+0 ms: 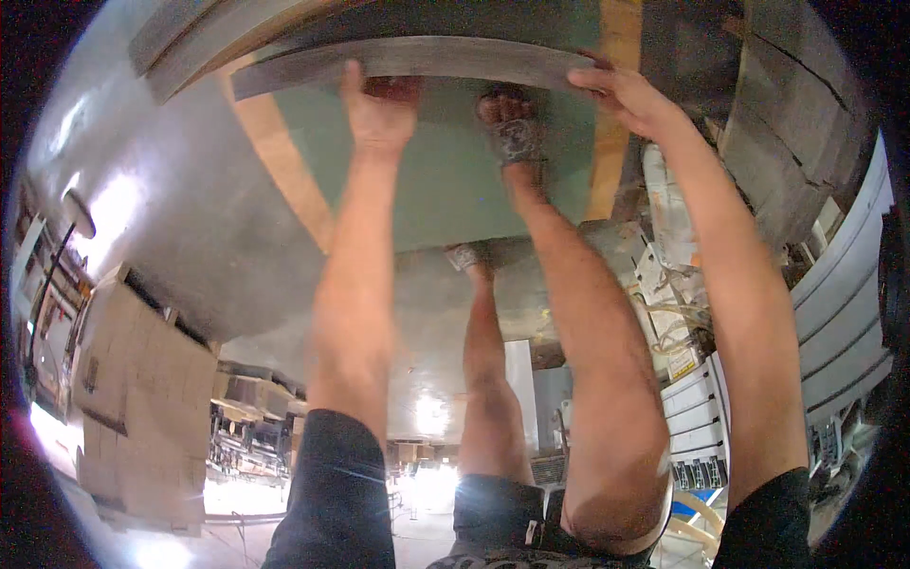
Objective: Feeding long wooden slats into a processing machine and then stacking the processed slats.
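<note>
A long grey wood-grain board [455, 59] spans the top of the view, curved by the lens. Its lower edge rests in my left hand [381, 114], whose thumb lies on the near face while the fingers go underneath. At the board's right end my right hand [630, 98] grips the corner, fingers partly hidden. Both arms are stretched out ahead. Beneath the board is a green surface [427, 180] with tan strips on its left and right. One of my feet, in a sandal [517, 140], stands on it.
Stacked boards [204, 43] lie at the upper left. Grey panels [787, 114] stand at the right, with a white machine part and cables [673, 303] below them. Cardboard boxes [142, 389] stand at the left, near a round-topped stand [78, 213]. My other foot [463, 256] is farther back.
</note>
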Demonstrator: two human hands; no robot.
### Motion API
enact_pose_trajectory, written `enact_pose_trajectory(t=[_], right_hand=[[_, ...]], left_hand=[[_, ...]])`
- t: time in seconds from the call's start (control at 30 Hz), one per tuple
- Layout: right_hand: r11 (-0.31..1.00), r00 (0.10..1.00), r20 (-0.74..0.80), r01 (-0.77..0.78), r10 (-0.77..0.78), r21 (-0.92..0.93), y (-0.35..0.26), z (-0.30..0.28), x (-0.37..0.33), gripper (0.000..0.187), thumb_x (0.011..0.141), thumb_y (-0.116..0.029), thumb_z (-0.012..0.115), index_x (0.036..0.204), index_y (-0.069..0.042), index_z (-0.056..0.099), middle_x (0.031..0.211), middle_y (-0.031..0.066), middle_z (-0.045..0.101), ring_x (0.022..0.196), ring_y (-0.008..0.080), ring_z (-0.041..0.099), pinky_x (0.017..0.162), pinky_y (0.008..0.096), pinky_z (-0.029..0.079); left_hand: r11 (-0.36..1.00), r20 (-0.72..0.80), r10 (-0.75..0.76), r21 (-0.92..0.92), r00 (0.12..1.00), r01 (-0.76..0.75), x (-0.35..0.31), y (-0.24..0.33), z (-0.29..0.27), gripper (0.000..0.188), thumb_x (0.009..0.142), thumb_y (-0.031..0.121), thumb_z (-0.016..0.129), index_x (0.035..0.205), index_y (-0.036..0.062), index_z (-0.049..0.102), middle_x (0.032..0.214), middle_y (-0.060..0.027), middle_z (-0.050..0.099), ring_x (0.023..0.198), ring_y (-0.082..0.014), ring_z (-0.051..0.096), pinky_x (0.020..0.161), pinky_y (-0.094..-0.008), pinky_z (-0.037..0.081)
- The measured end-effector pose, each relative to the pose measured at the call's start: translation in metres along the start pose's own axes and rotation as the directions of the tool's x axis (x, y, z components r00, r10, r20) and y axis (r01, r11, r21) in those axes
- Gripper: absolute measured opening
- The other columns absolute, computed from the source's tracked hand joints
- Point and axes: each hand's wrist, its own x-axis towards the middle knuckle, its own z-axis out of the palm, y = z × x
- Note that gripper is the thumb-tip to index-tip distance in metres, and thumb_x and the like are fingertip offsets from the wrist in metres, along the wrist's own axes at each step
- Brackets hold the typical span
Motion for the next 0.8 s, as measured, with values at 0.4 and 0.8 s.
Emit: enact_pose_trajectory(t=[0.4, 0.8], right_hand=[[0.982, 0.978, 0.090, -0.182, 0.186, -0.055, -0.075, -0.015, 0.080, 0.118, 0.094, -0.048, 0.084, 0.176, -0.023, 0.003, 0.183, 0.0080, 0.004, 0.168, 0.0305, 0.004, 0.136, 0.0521, 0.012], [0.197, 0.631, -0.068, 0.137, -0.773, -0.971, 0.091, 0.056, 0.107, 0.043, 0.094, -0.025, 0.072, 0.128, -0.017, 0.046, 0.116, 0.0052, 0.050, 0.113, 0.0270, 0.053, 0.103, 0.0484, 0.044]], left_hand=[[0.259, 0.365, 0.329, 0.852, 0.871, -0.455, 0.088, 0.064, -0.051, 0.047, 0.109, 0.028, 0.061, 0.151, 0.0071, 0.055, 0.156, -0.0165, 0.050, 0.144, -0.0388, 0.048, 0.123, -0.0568, 0.044], [0.934, -0.337, 0.351, 0.192, 0.874, -0.301, 0.032, 0.148, -0.033, 0.097, 0.103, 0.076, 0.042, 0.159, -0.0029, 0.044, 0.171, -0.0208, 0.036, 0.161, -0.0412, 0.025, 0.134, -0.0592, 0.020]])
